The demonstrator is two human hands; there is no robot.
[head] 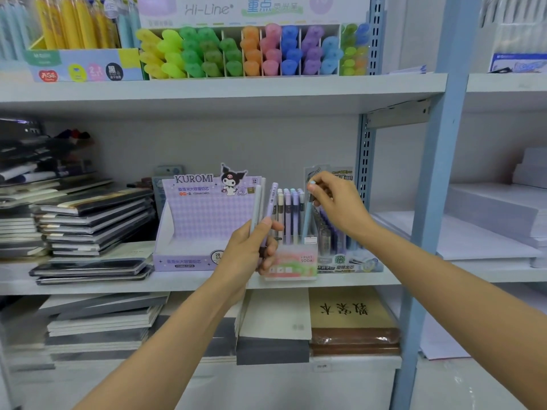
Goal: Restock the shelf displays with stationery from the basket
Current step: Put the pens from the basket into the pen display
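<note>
A right hand point(334, 207) pinches a blue pen point(307, 216) standing in the pen box point(296, 263) while the left hand point(251, 254) grips two pens point(270, 202).

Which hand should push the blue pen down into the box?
Right, most likely. The right hand pinches the top of the blue pen, which stands at the box. The left hand is full, holding two other pens.
</note>
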